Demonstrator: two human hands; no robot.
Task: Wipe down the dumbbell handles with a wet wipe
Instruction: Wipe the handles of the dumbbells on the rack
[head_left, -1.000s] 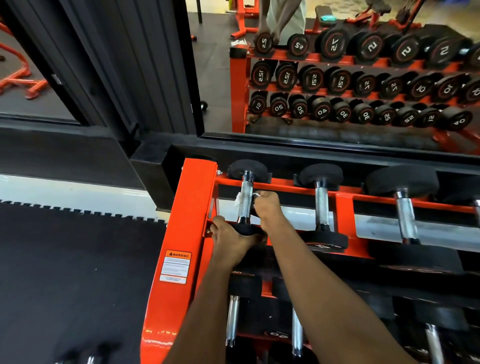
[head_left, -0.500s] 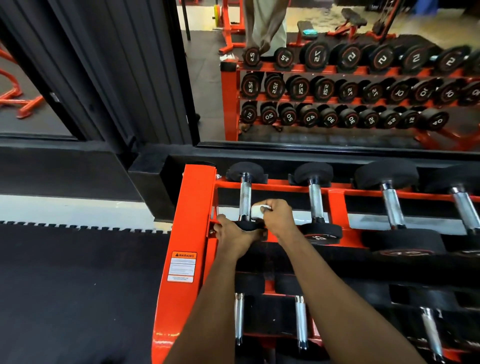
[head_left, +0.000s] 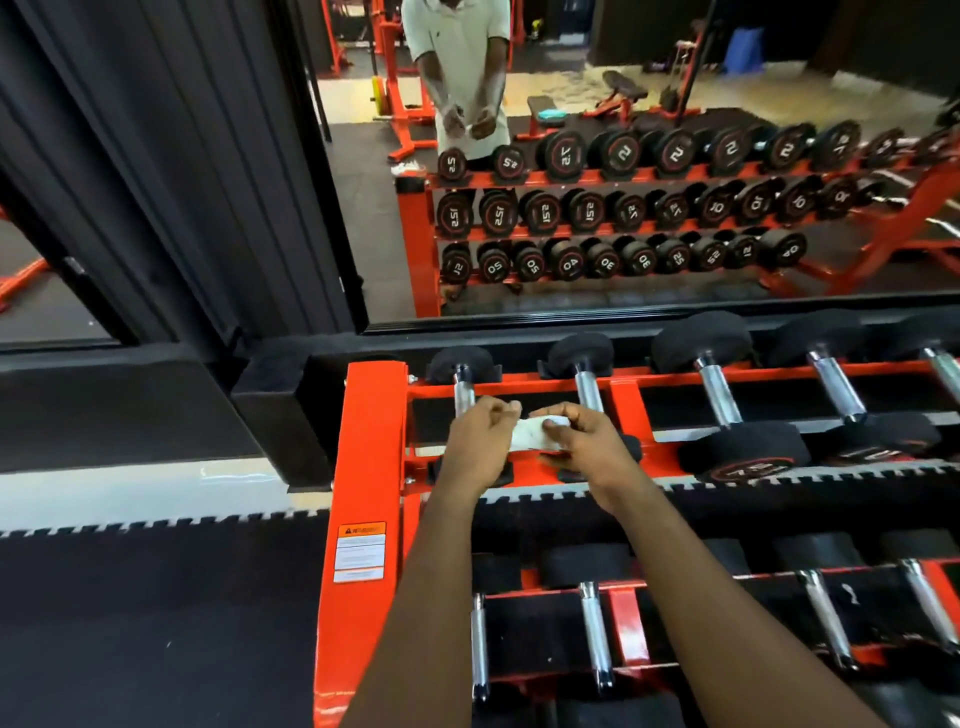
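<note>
Pinching the wet wipe (head_left: 527, 435) together, fingers (head_left: 500, 411) of left hand (head_left: 475, 449) and right hand (head_left: 587, 441), over the rack (head_left: 363, 441).

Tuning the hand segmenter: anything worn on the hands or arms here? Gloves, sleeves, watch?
Nothing worn. The left hand and right hand are ungloved, with no rings or watch that I can see. The left forearm and right forearm are bare down to the frame's bottom edge. The mirror shows a pale short-sleeved shirt.
</note>
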